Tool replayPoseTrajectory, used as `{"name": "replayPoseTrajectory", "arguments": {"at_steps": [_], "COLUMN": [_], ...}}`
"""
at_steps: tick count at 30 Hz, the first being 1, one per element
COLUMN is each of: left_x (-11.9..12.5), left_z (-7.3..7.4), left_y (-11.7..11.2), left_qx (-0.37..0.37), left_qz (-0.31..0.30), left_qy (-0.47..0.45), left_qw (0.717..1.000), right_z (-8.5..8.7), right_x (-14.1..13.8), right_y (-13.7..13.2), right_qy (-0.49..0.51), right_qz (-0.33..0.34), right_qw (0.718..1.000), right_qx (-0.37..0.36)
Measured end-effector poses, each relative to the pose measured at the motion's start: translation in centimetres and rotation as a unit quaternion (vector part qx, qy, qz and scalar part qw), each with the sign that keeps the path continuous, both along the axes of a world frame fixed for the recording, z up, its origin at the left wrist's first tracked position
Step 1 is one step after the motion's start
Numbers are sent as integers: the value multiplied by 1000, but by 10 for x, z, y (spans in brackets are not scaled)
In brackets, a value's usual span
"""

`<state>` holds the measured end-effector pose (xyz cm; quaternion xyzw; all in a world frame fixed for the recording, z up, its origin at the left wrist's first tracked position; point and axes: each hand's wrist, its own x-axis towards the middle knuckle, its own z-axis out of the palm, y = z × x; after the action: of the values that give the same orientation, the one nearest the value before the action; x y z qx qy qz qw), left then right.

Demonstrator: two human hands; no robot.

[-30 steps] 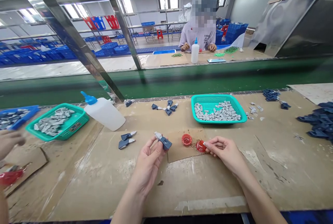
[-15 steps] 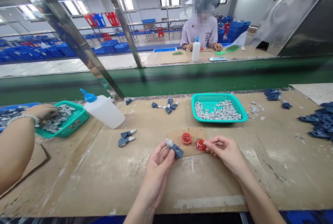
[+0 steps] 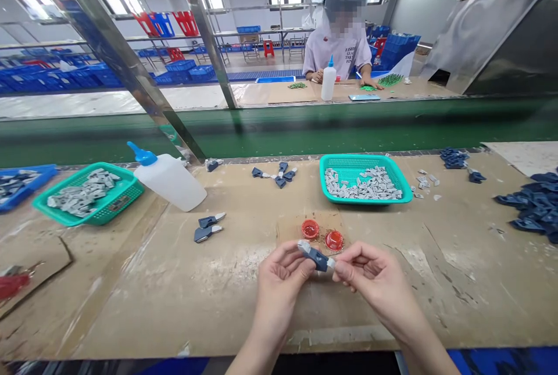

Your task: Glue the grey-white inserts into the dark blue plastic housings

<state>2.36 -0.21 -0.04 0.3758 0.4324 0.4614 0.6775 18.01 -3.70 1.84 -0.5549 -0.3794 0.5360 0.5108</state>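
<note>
My left hand (image 3: 285, 273) is closed on a dark blue plastic part (image 3: 317, 257) that has a light grey piece at its far left end. With thumb and fingertips, my right hand (image 3: 365, 270) pinches a small light grey piece (image 3: 331, 263) against the right end of the blue part. Just beyond my hands stand two small red cups (image 3: 310, 229) holding reddish liquid, on a cardboard square. Farther off, a green basket (image 3: 367, 200) contains many small grey pieces.
A white squeeze bottle (image 3: 172, 183) with a blue nozzle leans at the left, beside another green basket (image 3: 111, 212). Assembled blue-and-grey parts (image 3: 208, 227) lie on the cardboard. Dark blue parts (image 3: 534, 206) are heaped at the right. A co-worker (image 3: 337, 52) sits across the green belt.
My right hand has come away from the right red cup and brought a grey piece to the blue part. The neighbour's arm at the left has left the view.
</note>
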Motion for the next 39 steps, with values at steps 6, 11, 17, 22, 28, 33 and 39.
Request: {"name": "replayPoseTrajectory", "arguments": {"at_steps": [6, 11, 17, 22, 28, 33, 39], "left_x": [-1, 0, -4, -6, -1, -5, -7], "left_z": [5, 0, 5, 5, 2, 2, -1], "left_y": [-2, -5, -6, -5, -11, -12, -12], "left_qx": [22, 38, 117, 137, 160, 213, 229], "left_qz": [-4, 3, 2, 26, 127, 112, 98], "left_qy": [5, 35, 83, 100, 99, 129, 138], "left_qw": [1000, 999, 990, 985, 974, 962, 959], "right_z": [-3, -10, -13, -9, 1, 4, 4], "right_x": [-3, -3, -13, -25, -35, -29, -25], "right_y": [3, 1, -4, -3, -5, -5, -5], "right_qy": [49, 56, 46, 48, -116, -77, -72], "right_qz": [37, 96, 80, 38, -55, -68, -75], "right_qw": [998, 992, 995, 998, 992, 995, 994], "right_qx": [-17, -62, -39, -34, 5, -15, -31]}}
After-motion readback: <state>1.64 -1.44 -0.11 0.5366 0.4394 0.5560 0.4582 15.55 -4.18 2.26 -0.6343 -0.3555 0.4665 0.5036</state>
